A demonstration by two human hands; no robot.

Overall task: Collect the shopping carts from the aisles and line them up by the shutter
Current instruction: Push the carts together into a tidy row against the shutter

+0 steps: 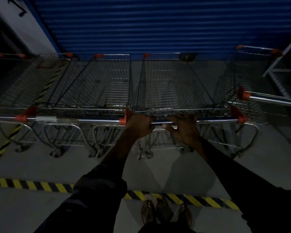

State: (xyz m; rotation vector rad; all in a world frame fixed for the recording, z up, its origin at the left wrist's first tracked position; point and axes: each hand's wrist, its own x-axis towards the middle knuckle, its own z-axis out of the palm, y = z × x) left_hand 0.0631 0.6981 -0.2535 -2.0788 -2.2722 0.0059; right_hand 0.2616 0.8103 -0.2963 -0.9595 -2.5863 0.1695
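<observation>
A blue roller shutter (158, 27) fills the far wall. Several wire shopping carts with orange handle ends stand side by side, noses against it. Both my hands hold the chrome handle bar (215, 121) of the cart (166, 84) in front of me. My left hand (139, 125) grips the bar near its left orange end cap. My right hand (183, 128) has its fingers curled over the bar a little to the right. A neighbouring cart (97, 84) stands close on the left, another cart (233, 78) on the right.
A yellow-and-black hazard stripe (40, 185) crosses the grey floor behind the carts, and my sandalled feet (166, 214) stand on it. Another cart's handle (272, 99) juts in from the right edge. A white wall (23, 31) is at the far left.
</observation>
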